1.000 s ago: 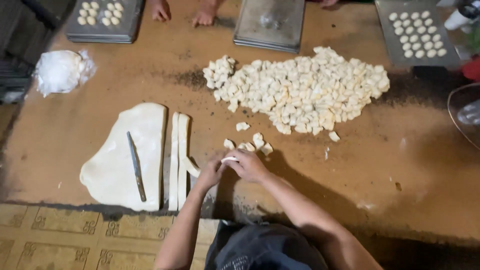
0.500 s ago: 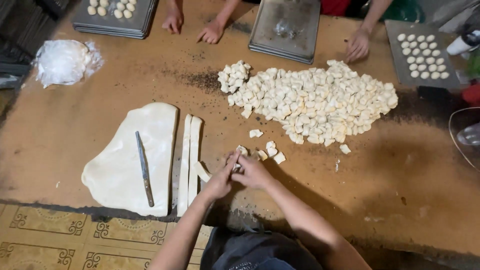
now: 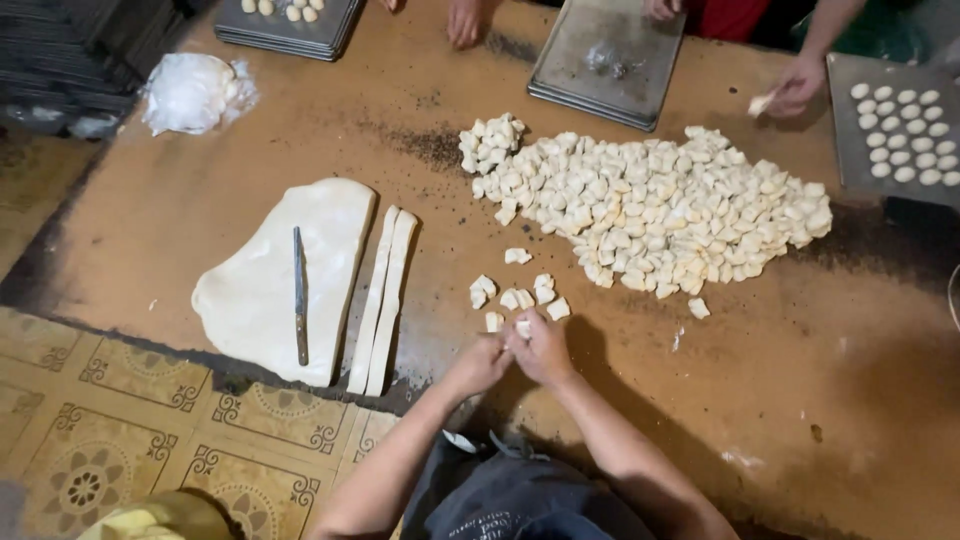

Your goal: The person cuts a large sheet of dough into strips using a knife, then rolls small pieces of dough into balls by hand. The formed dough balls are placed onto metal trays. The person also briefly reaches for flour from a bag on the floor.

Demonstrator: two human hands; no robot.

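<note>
My left hand (image 3: 482, 362) and my right hand (image 3: 545, 348) meet near the front edge of the brown table (image 3: 800, 380), fingers pinched together on a small piece of pale dough (image 3: 522, 328). Just beyond the fingers lie several loose cut dough pieces (image 3: 515, 294). A large heap of the same dough pieces (image 3: 650, 205) spreads across the table's middle. To my left lies a flat dough sheet (image 3: 275, 275) with a knife (image 3: 300, 293) resting on it, and two cut dough strips (image 3: 385, 300) beside it.
Metal trays stand along the far edge: one empty (image 3: 610, 60), one with dough balls at right (image 3: 895, 125), one at left (image 3: 285, 25). Other people's hands (image 3: 795, 90) reach in from the far side. A white plastic bag (image 3: 192, 92) lies at left. Patterned floor tiles (image 3: 120, 450) show below.
The view has shifted so the table sits further right and lower. My hands stay together on a dough piece; a person's hand at the far right now holds a piece near the tray.
</note>
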